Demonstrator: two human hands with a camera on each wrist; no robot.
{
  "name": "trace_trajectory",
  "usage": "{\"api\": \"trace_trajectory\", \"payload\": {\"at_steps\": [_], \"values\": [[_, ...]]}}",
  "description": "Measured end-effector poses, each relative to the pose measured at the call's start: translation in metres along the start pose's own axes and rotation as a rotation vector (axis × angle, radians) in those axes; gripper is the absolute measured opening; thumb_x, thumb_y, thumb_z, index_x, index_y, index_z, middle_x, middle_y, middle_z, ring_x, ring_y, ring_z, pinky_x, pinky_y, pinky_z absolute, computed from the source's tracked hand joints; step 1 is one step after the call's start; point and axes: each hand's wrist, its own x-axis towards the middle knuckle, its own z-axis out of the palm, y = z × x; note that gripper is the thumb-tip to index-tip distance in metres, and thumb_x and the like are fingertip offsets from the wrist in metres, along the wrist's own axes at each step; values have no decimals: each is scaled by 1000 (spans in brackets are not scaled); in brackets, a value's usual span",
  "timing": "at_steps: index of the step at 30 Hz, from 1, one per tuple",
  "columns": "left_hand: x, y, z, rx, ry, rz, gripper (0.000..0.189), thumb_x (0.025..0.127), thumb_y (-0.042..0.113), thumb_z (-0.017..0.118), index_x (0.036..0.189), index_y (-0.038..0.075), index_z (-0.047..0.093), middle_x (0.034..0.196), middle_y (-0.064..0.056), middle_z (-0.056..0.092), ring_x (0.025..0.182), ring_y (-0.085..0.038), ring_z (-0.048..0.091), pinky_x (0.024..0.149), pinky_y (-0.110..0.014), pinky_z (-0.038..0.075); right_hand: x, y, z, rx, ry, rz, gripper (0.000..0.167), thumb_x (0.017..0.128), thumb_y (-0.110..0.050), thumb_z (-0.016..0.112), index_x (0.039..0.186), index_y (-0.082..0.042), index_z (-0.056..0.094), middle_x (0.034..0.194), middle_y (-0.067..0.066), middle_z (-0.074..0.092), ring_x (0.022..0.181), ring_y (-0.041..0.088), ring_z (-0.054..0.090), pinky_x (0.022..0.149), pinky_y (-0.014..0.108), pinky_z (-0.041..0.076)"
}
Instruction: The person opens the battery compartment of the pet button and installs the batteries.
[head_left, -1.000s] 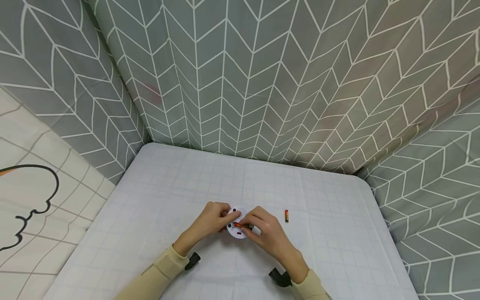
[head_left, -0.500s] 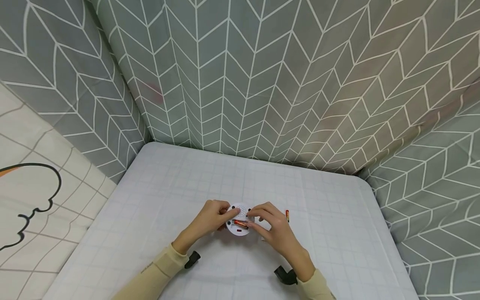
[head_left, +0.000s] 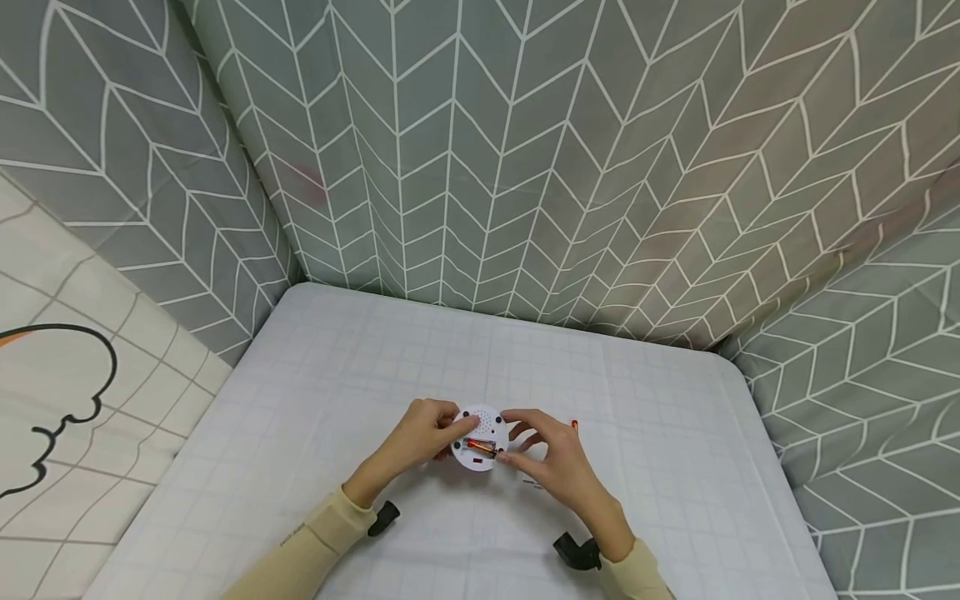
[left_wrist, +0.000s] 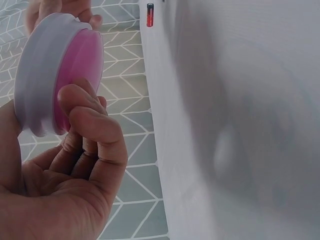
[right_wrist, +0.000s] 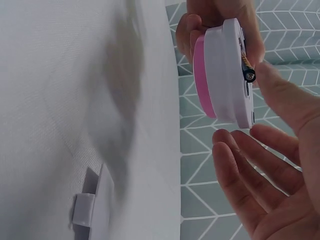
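Observation:
My left hand grips a round white device with a pink face, thumb on its back and curled fingers beneath. Small holes, dark feet and a battery slot show on that back. One battery lies slantwise in the slot, its near end sticking out in the right wrist view. Beside the device's right edge is my right hand, fingers spread and loosely bent. Its thumb is close to the battery's end; whether they touch I cannot tell. In the left wrist view the pink face points toward the table.
A second battery lies on the white-covered table, mostly behind the right hand in the head view. A small white plastic piece with a tab lies near the right hand. Patterned grey curtains surround the table.
My right hand has let go of the battery in the slot and drawn back to the right with its fingers spreading. The left hand keeps its hold, and the device has shifted up slightly.

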Motion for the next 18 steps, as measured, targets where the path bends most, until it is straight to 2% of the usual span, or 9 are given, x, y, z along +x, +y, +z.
{"api": "trace_trajectory", "payload": {"at_steps": [10,18], "values": [[1,-1,2,-5,-9,-2,36,102,40,70,76,15,67,51,11,52,45,-5,48,44,-22,37,2,1,5,15,-8,65,51,88,-16,87,135,-12,67,114,2,74,87,16,72,70,30,62],[1,-2,2,2,-4,5,37,102,40,70,74,15,65,50,11,51,45,-4,48,45,-22,37,3,1,5,59,-13,111,47,90,-15,85,133,-13,68,117,4,74,90,19,73,72,27,62]]}}
